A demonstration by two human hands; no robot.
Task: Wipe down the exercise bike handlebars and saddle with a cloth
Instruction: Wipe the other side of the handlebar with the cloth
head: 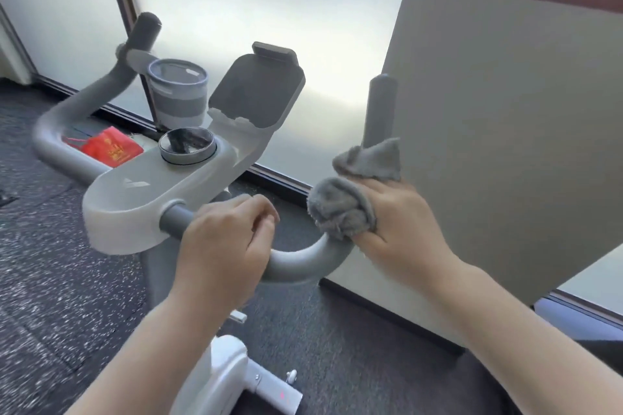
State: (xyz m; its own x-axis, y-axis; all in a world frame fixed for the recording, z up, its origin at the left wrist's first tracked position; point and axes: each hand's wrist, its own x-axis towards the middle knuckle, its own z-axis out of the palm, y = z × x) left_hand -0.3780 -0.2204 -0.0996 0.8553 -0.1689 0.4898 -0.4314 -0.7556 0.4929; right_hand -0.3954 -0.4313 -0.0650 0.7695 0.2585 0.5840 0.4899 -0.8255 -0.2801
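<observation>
While dark speckled rubber flooring [67, 296] fills the near ground from 6 to 9 o'clock, a white bike frame [229, 377] rises at 6 o'clock between the person's two forearms. Just beyond it, the left hand [226, 242] is clenched round the grey handlebar [300, 261] beside the white console housing [151, 199]. At 3 o'clock from that hand, the right hand [401, 229] grasps a bunched grey cloth [347, 202], which is wrapped against the bar where it bends up into the right upright grip [381, 111]. The saddle is out of view.

On the console sits a round dial [187, 145], and past it at 12 o'clock a tilted dark tablet holder [259, 91]. At 11 o'clock a grey cup [177, 91] stands in a holder, with the left upright grip [145, 30] behind it. Through the left handlebar loop, at 10 o'clock, a red packet [111, 146] lies on the floor; its gold print is too blurred to read. A faint logo mark on the console is not legible.

Farthest off, frosted glass panels [303, 10] in dark frames back the scene, and a beige pillar [505, 128] stands close at 2 o'clock, just behind the right grip.
</observation>
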